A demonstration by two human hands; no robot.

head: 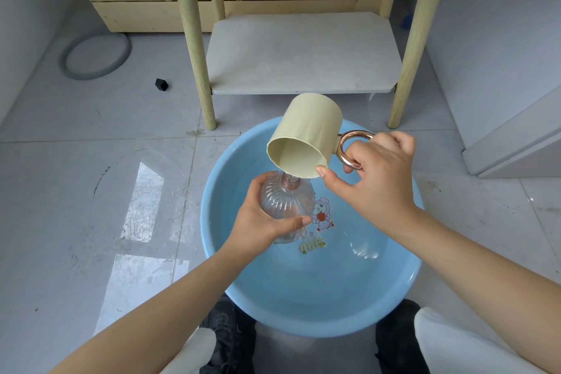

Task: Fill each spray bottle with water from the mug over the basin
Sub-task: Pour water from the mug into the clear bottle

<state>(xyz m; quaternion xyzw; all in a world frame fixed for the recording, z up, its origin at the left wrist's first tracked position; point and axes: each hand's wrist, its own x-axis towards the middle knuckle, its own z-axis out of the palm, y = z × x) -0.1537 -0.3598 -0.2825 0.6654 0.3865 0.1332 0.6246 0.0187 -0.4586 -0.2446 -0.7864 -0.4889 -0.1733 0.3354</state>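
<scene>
Spray bottle (287,203), clear ribbed glass with a copper-coloured threaded neck and no spray head fitted, is held upright above the blue basin (318,297), over its left half. The placement appears deliberate: any overflow falls into the basin rather than onto the tiled floor (91,191).

Left hand (261,219) grasps the bottle body, fingers wrapped behind and thumb across the front, which leaves the neck free and steadies the narrow opening as a target.

Mug (306,134), cream with a copper ring handle, hangs over the basin's far side, tipped steeply with its lower rim directly above the bottle neck. Right hand (379,173) holds it with fingers curled through the handle and the thumb tip pressed against the rim, a grip that would give fine control of the tilt. The mug interior shows little water; whether a stream is running cannot be told, nor the level in the bottle.

Basin holds shallow water over a cartoon decal (320,219) at its centre. A wooden-legged side table (303,52) stands beyond the basin. No further bottles are visible.
</scene>
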